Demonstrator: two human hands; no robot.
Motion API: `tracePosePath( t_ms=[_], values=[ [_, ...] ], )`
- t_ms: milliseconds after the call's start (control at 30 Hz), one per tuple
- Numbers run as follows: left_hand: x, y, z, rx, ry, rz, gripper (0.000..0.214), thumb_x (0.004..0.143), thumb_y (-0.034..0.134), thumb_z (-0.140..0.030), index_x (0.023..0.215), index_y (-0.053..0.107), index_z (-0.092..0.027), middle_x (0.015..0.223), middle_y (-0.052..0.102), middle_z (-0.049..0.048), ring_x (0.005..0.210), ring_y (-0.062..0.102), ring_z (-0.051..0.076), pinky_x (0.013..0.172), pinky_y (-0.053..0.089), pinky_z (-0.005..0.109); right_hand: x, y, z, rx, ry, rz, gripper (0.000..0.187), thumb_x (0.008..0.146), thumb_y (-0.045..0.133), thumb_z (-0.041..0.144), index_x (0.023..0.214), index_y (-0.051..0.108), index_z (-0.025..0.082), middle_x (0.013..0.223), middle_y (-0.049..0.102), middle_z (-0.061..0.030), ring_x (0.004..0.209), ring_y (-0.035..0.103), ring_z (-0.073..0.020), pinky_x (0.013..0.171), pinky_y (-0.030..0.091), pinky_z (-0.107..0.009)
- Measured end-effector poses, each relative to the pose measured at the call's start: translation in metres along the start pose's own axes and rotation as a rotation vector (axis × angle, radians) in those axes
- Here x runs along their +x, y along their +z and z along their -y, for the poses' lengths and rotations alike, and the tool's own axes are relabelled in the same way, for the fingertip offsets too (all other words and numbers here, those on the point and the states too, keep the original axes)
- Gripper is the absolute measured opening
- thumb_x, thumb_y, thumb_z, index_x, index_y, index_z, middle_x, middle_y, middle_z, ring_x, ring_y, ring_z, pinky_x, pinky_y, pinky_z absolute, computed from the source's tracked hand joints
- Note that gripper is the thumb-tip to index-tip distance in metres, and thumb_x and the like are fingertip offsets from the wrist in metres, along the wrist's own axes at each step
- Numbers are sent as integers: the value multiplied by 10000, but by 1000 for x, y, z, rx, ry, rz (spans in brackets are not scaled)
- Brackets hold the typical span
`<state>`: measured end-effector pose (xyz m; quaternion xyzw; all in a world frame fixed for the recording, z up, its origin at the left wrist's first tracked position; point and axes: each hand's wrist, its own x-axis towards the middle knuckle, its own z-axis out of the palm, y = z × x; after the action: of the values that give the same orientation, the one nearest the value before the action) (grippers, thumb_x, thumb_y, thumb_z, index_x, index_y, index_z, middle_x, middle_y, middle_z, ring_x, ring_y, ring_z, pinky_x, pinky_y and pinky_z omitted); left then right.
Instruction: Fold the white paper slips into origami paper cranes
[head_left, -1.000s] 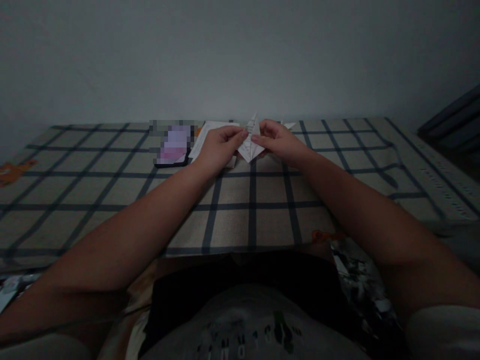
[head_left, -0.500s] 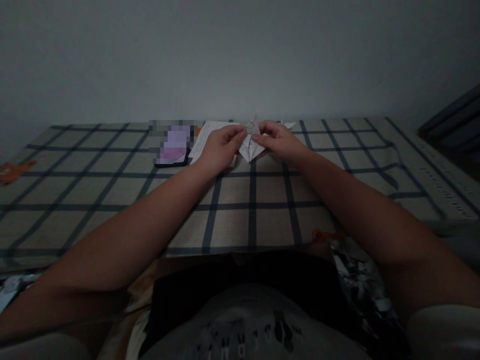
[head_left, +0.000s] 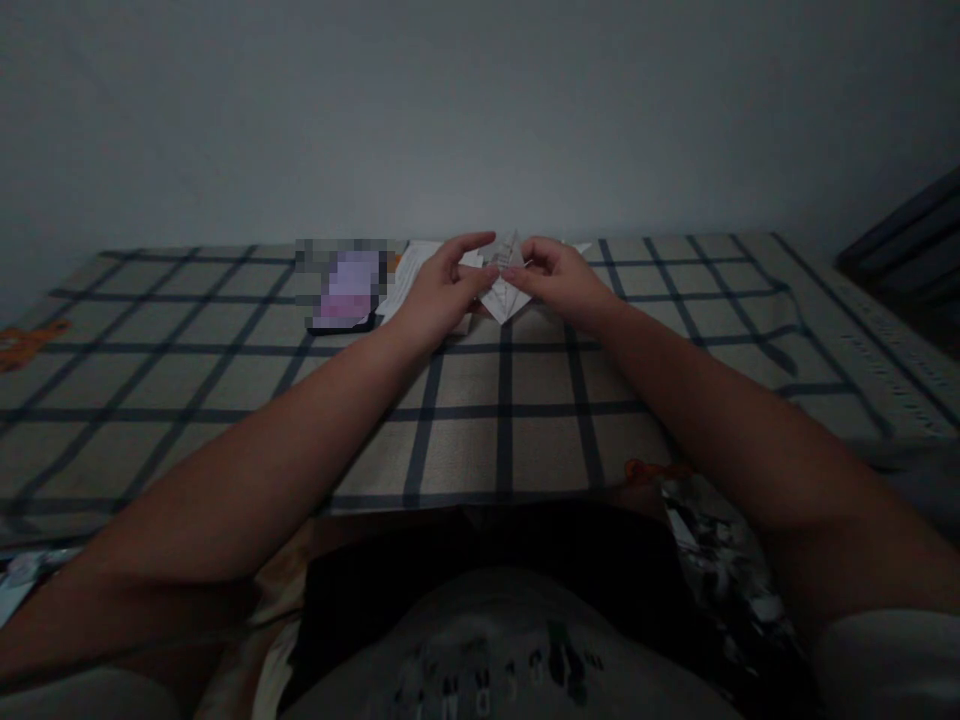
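Note:
A small white folded paper figure with pointed flaps is held between both my hands, just above the checked tablecloth. My left hand pinches its left side, with the forefinger lifted and stretched over the top. My right hand grips its right side with curled fingers. The paper's lower tip points down between the two hands.
A phone with a lit, blurred screen lies to the left of my left hand. A white printed sheet lies under and behind that hand. A pale wall rises behind the table. A dark piece of furniture stands at the right edge.
My left forefinger has lifted and reached out over the top of the paper. The paper's upper point has dropped lower between the hands. Both arms stay in place.

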<state>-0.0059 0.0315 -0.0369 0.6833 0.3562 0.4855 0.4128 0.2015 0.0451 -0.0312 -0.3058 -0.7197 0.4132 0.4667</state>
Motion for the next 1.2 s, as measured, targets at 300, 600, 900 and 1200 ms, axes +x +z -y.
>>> tracePosePath(
  t_ms=[300,600,900,1200],
  values=[
    [-7,0,-14,-8,-58,32,690,883,800,-375,1519,582,-222,680,635,-14,716,705,214,695,587,319,-2,1,8,-43,-25,1,455,804,857,548,842,540,223,816,552,22,774,520,-133,698,424,-269],
    [-8,6,-17,-114,-151,39,764,876,780,-290,1587,509,-229,876,718,25,690,684,162,754,648,368,-2,0,8,-112,-53,-80,429,852,831,515,806,516,228,777,533,27,745,497,-128,685,411,-275],
    [-6,5,-14,-115,-125,39,718,865,799,-276,1543,563,-245,772,691,-14,707,719,176,748,675,367,1,0,3,-91,-46,-102,432,853,850,485,803,506,229,756,523,32,741,505,-125,656,403,-261],
    [-13,10,-23,-168,-158,124,871,898,790,-332,1670,406,-207,939,791,46,728,793,177,796,691,353,3,-5,-4,-81,-104,-159,445,844,859,532,816,534,229,763,560,40,716,506,-119,651,411,-268]
  ],
)
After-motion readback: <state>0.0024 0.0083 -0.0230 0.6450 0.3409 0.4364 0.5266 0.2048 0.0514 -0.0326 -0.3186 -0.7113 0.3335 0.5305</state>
